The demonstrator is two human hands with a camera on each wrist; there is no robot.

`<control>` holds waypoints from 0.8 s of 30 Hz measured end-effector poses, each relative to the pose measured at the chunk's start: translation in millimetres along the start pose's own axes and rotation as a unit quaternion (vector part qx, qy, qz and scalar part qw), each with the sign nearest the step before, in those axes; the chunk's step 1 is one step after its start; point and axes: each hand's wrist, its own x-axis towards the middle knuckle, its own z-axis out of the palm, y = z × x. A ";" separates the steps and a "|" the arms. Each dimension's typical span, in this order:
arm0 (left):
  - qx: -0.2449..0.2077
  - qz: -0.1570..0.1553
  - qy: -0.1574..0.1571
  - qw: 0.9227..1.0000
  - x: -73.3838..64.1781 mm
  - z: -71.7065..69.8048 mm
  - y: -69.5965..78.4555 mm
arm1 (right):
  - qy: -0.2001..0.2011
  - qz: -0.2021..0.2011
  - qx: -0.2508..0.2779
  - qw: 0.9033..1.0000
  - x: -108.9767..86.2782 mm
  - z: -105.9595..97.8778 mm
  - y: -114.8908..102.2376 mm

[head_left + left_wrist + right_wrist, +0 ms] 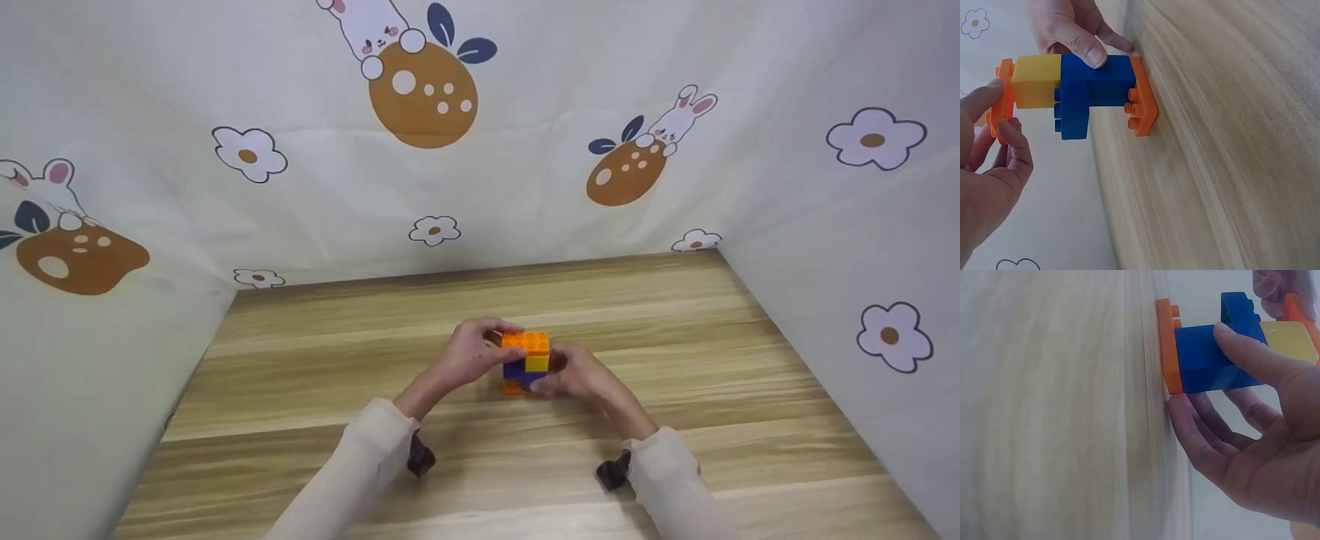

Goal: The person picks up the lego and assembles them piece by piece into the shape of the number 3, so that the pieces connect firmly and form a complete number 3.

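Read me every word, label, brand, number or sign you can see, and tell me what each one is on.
No readable text anywhere.
Yellow block, blue blocks, orange blocks: no lettering shows.
Cloth: only pictures, such as rabbits and flowers.
Table: just wood grain.
Black wrist cameras: too small to tell.

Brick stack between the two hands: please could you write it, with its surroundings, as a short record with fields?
structure: brick stack, upright on the wooden table
layers, bottom to top: orange bottom plate, lower blue brick, upper blue brick, yellow brick, orange top plate
overhang: upper blue brick, on one side
left hand: pinches the orange top plate
right hand: holds the blue bricks
background: pale cloth printed with rabbits and flowers
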 end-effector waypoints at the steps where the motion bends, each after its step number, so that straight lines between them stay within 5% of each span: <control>1: -0.001 0.002 0.000 1.000 0.5 -0.1 0.2 | -0.001 -0.002 0.000 1.000 -0.1 -0.3 0.0; 24: -0.019 0.002 -0.008 1.000 6.5 0.2 -4.4 | 0.000 -0.010 0.002 1.000 1.4 -0.8 0.9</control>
